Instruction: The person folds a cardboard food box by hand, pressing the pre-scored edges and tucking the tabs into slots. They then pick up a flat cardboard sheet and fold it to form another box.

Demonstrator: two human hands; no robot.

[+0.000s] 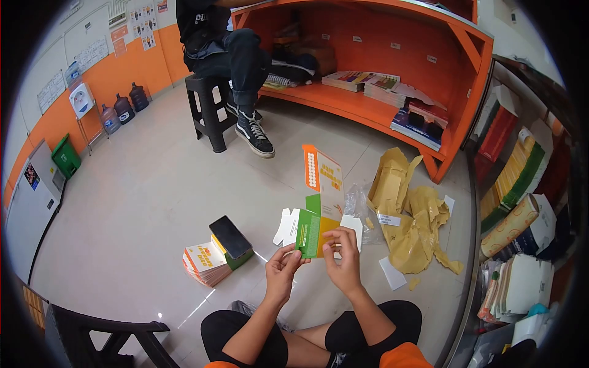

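Between my hands is a flat, partly unfolded printed carton (311,228) with green, yellow, white and orange panels and white side flaps. My left hand (284,265) pinches its lower left corner, thumb on the green panel. My right hand (341,257) is at its lower right edge, fingers curled against the yellow part; the fingertip contact is partly hidden. To the left on the floor, a stack of similar flat cartons (207,262) lies beside a dark phone (230,237), which leans on a green and yellow carton.
Torn brown paper (405,214) and clear plastic (358,205) lie to the right. A person sits on a black stool (208,110) before an orange shelf (343,101) holding books. Another black stool (98,328) stands lower left; packed rolls and papers (512,227) line the right.
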